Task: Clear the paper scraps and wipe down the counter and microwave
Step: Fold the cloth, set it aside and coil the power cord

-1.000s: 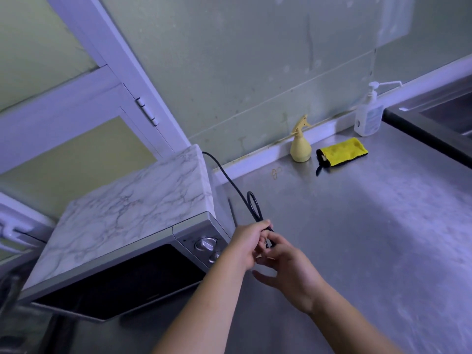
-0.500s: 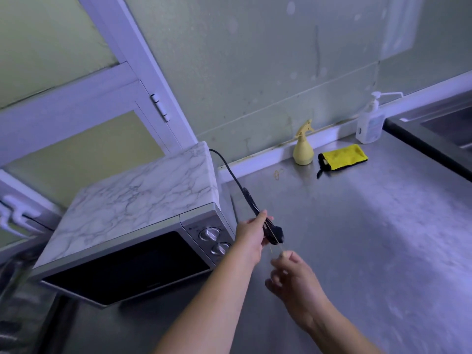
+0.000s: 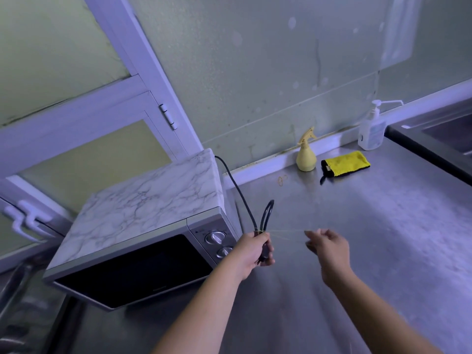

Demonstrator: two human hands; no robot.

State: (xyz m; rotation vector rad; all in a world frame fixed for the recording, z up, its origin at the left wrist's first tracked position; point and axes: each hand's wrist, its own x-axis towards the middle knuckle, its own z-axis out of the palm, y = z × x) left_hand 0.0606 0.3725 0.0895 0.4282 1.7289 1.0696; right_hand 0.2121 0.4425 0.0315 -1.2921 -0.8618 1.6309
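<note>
While the left hand [image 3: 251, 249] grips the folded black cord [image 3: 265, 218] beside the microwave [image 3: 143, 226], the right hand [image 3: 327, 245] pinches a stretched rubber band [image 3: 286, 233] running btwn them. Yellow cloth [image 3: 344, 163] and spray bottle [image 3: 305, 154] sit at the table [image 3: 383, 238] back, w/ no paper scraps visible.

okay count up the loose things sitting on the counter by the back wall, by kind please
Spray bottle: 1
Pump bottle: 1
Yellow cloth: 1
Rubber band lying loose: 1
Total: 4
</note>
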